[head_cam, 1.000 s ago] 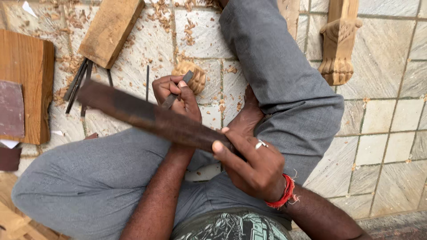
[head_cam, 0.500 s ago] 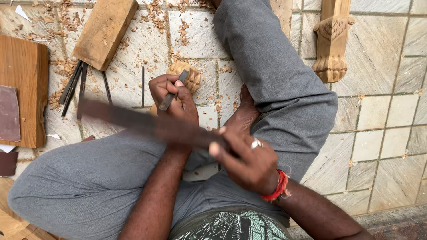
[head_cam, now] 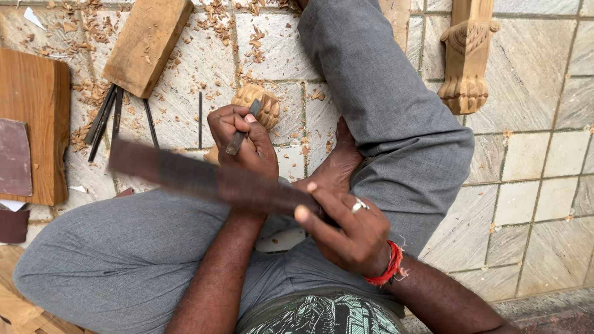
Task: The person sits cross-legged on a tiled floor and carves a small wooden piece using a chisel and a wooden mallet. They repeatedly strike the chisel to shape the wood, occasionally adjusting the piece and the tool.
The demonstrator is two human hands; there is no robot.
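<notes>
I sit on a tiled floor with my legs folded. My left hand (head_cam: 247,145) is closed around a thin metal chisel (head_cam: 238,137), its tip set against a small rounded carved wooden piece (head_cam: 263,102) on the floor. My right hand (head_cam: 349,238), with a ring and a red wrist thread, grips one end of a long dark flat bar (head_cam: 185,176). The bar reaches left across my left forearm and is blurred by motion.
A carved wooden leg (head_cam: 467,59) stands at the upper right. A wooden block (head_cam: 145,43) and several loose chisels (head_cam: 102,120) lie at the upper left. A board (head_cam: 34,105) with a sandpaper sheet (head_cam: 13,158) lies at the left edge. Wood chips (head_cam: 219,15) litter the tiles.
The dark bar in my right hand has swung, its far end lower and more blurred now. My left hand keeps the chisel on the carved piece.
</notes>
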